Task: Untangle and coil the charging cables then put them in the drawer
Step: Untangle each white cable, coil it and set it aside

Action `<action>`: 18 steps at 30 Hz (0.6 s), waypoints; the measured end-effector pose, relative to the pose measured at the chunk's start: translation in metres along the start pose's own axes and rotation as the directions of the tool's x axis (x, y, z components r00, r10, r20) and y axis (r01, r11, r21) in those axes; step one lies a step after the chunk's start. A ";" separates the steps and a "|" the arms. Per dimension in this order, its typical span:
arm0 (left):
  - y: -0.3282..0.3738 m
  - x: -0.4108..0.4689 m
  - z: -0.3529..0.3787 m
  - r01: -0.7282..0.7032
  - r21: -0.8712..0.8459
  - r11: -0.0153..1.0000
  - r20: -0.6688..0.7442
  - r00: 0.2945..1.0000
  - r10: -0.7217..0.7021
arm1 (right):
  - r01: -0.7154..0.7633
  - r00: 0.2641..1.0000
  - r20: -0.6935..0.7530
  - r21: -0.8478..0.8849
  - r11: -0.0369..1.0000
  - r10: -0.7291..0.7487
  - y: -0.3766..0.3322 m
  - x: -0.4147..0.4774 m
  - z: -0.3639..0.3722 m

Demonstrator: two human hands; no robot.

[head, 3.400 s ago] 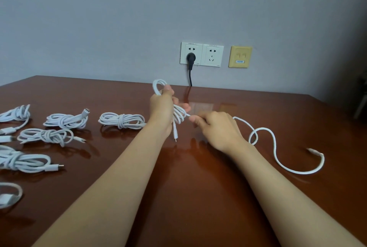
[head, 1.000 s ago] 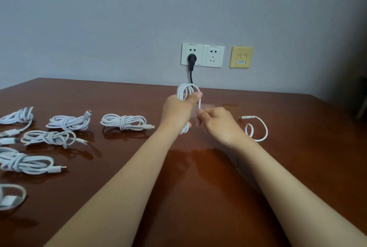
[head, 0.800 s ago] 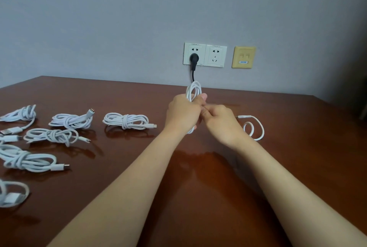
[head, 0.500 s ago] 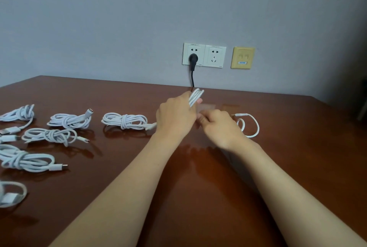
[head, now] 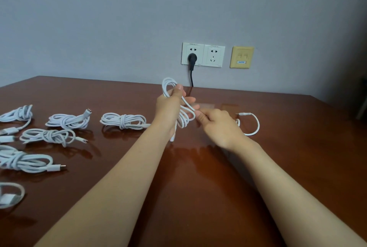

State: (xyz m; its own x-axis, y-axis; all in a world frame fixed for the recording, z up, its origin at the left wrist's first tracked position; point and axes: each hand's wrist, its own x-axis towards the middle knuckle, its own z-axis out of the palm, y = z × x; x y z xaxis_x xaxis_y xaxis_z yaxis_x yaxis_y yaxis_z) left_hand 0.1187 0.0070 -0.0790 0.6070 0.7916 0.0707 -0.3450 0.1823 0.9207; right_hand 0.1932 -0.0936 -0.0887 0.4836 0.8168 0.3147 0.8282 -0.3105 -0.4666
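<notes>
My left hand (head: 170, 107) grips a bundle of loops of a white charging cable (head: 183, 116) above the middle of the brown table (head: 198, 177). The loops stick out above my thumb and hang below my fingers, with one plug end dangling under the hand. My right hand (head: 216, 125) pinches the same cable just to the right of the loops. The cable's loose tail (head: 255, 125) curves on the table behind my right hand and ends in a plug. No drawer is in view.
Several coiled white cables lie on the left part of the table, the nearest coil (head: 124, 120) just left of my left wrist. A black plug (head: 192, 60) sits in a wall socket, its cord dropping behind the table's far edge.
The loose tail on the table has grown much shorter as more cable went onto the loops. My left hand has turned the bundle upright again, and my right hand has drawn slightly to the right.
</notes>
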 end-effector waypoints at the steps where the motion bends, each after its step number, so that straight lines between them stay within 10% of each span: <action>1: 0.001 0.000 0.001 0.022 -0.050 0.999 -0.015 1.000 -0.023 | 0.008 1.000 0.007 0.003 1.000 -0.008 0.000 0.000 -0.001; 10: 0.011 0.006 -0.007 0.032 -0.191 0.981 -0.095 0.994 -0.051 | 0.052 0.999 0.017 -0.073 0.996 -0.051 0.003 -0.003 -0.008; 18: 0.017 0.012 -0.018 0.015 -0.074 0.997 -0.203 0.979 -0.030 | 0.028 0.991 0.093 0.582 0.813 -0.101 0.006 -0.004 -0.029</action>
State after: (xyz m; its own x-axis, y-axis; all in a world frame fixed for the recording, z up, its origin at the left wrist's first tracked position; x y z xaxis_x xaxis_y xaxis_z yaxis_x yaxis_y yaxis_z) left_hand 0.1072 0.0302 -0.0699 0.4592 0.8876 -0.0357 -0.3880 0.2365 0.8908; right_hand 0.2043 -0.1129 -0.0687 0.3691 0.8855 0.2823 0.5223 0.0536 -0.8511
